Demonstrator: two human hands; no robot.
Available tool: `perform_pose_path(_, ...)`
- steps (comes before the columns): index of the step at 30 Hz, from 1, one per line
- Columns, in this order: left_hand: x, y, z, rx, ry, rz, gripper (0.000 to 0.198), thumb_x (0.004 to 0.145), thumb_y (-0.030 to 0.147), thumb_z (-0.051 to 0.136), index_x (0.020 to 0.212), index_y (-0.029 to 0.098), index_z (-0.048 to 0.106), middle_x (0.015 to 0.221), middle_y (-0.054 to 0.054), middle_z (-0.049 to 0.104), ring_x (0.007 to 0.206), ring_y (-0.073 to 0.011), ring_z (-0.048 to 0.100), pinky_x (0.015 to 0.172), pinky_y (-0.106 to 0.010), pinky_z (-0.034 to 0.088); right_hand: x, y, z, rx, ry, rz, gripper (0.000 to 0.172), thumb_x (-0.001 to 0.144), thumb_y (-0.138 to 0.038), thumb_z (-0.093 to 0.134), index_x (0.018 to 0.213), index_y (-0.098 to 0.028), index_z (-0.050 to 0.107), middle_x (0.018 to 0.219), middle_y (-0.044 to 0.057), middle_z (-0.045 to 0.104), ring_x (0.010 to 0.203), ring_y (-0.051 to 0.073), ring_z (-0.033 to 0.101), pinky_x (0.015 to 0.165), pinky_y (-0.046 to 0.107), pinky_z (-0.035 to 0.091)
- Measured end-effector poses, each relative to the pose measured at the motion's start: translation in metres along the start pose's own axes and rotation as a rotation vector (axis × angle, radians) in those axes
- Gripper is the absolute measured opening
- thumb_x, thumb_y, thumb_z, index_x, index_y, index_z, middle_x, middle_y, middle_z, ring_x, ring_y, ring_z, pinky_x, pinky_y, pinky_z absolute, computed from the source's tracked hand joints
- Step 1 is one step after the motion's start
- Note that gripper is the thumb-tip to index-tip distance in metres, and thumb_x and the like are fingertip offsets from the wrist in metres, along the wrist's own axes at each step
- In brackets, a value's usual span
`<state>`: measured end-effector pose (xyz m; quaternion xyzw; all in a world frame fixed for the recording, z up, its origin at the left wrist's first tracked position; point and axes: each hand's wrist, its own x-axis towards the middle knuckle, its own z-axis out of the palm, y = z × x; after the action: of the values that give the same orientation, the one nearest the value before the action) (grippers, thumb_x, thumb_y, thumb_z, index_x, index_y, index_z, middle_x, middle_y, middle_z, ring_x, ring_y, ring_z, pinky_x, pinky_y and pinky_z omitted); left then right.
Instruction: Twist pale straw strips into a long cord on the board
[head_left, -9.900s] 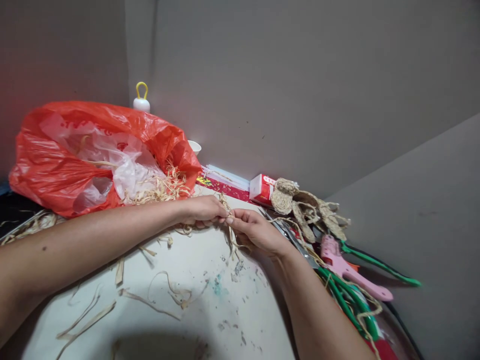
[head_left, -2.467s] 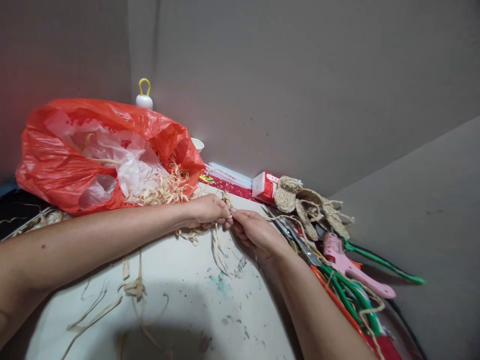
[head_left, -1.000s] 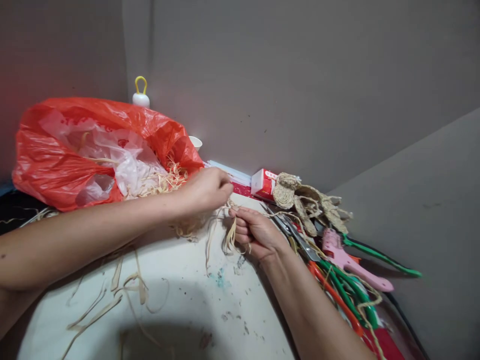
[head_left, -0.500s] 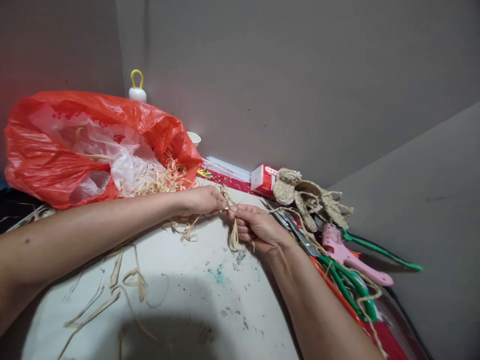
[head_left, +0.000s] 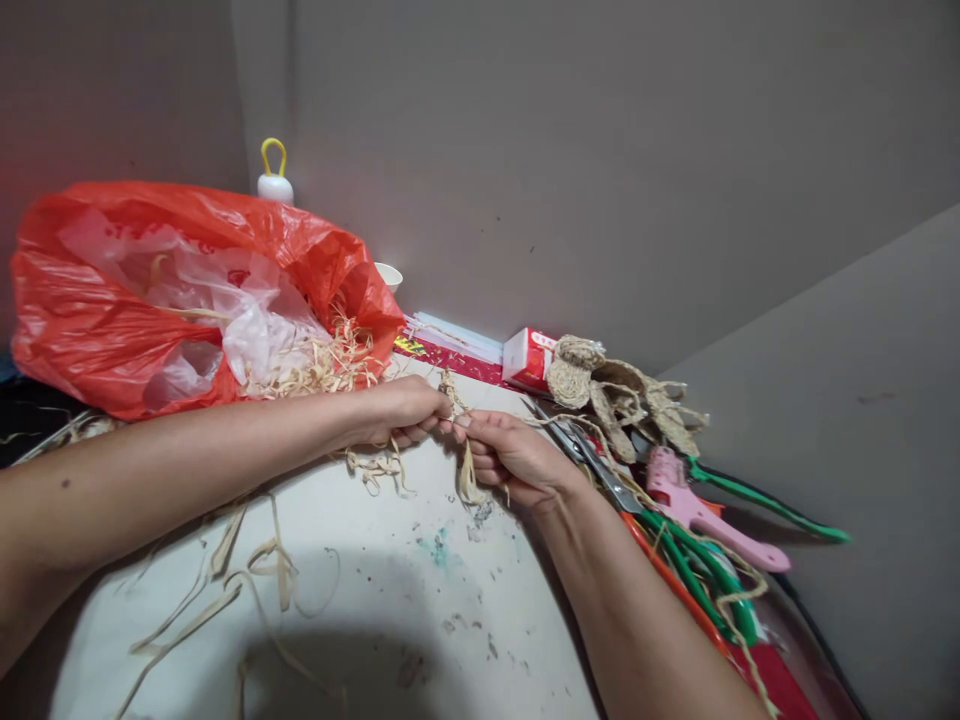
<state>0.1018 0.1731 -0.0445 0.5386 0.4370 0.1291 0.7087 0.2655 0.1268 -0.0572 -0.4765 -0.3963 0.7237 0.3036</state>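
Note:
My left hand (head_left: pixel 401 410) and my right hand (head_left: pixel 510 455) meet over the far part of a stained white table (head_left: pixel 420 610). Both pinch a thin braid of pale straw strips (head_left: pixel 452 392) that sticks up between the fingertips. Loose ends of the strips (head_left: pixel 470 485) hang down under my right hand, and more (head_left: pixel 375 465) trail under my left hand. Long loose strips (head_left: pixel 247 570) lie on the table below my left forearm.
A red plastic bag (head_left: pixel 112 300) spilling straw sits at the back left, with a white bottle (head_left: pixel 274 180) behind it. At the right lie woven straw coils (head_left: pixel 611 395), scissors (head_left: pixel 589 460), a pink tool (head_left: pixel 697 515), green-handled tools (head_left: pixel 712 585) and a red-and-white box (head_left: pixel 527 357).
A second ago my left hand was lifted higher with strands pulled out; it has dropped back against my right hand. The braid is pinched between both again.

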Motion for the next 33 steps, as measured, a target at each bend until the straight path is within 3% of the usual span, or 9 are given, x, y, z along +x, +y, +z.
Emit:
perform_pose_path(9,-0.003,0.0,-0.009,-0.068,-0.208,-0.019,0.019,0.081,0.018,0.049,0.064,0.013,0.055,0.04,0.01,0.02,0.035,-0.0033,0.013,0.036,-0.019,0.009,-0.003,-0.002,0.001,-0.077,-0.012,-0.028,0.031,0.069,-0.041,0.071,0.067,-0.015,0.053,0.042,-0.013,0.024,0.036,0.001,0.011,0.035,0.016,0.008)
perform_pose_path(16,0.001,-0.004,-0.011,-0.009,-0.258,0.011,0.016,0.079,0.018,0.051,0.068,0.012,0.061,0.041,0.009,0.02,0.035,-0.0039,0.014,0.035,-0.019,0.01,-0.007,-0.005,0.001,-0.247,-0.024,-0.058,0.028,0.075,-0.042,0.064,0.073,-0.015,0.057,0.042,-0.012,0.026,0.036,0.003,0.013,0.034,0.017,0.008)
perform_pose_path(25,-0.001,-0.005,0.001,0.032,-0.04,0.031,0.018,0.083,0.02,0.048,0.067,0.016,0.053,0.038,0.008,0.026,0.032,-0.0049,0.019,0.035,-0.021,0.013,-0.023,-0.019,-0.013,-0.465,0.087,-0.071,0.032,0.076,-0.045,0.062,0.071,-0.014,0.06,0.046,-0.01,0.026,0.039,0.004,0.018,0.037,0.019,0.012)
perform_pose_path(30,-0.001,-0.01,0.004,0.104,0.036,0.077,0.017,0.083,0.025,0.049,0.07,0.017,0.056,0.036,0.009,0.025,0.032,-0.0059,0.018,0.035,-0.021,0.013,-0.023,-0.019,-0.029,-0.556,0.051,-0.051,0.038,0.075,-0.05,0.061,0.065,-0.014,0.058,0.046,-0.008,0.032,0.042,0.004,0.024,0.039,0.018,0.016)
perform_pose_path(33,-0.001,-0.013,0.004,0.135,0.05,0.109,0.016,0.082,0.025,0.049,0.071,0.017,0.057,0.035,0.009,0.026,0.031,-0.0064,0.019,0.035,-0.021,0.015,-0.021,-0.024,-0.04,-0.712,0.082,-0.032,0.032,0.077,-0.045,0.061,0.067,-0.014,0.061,0.046,-0.005,0.042,0.041,0.006,0.033,0.04,0.019,0.023)
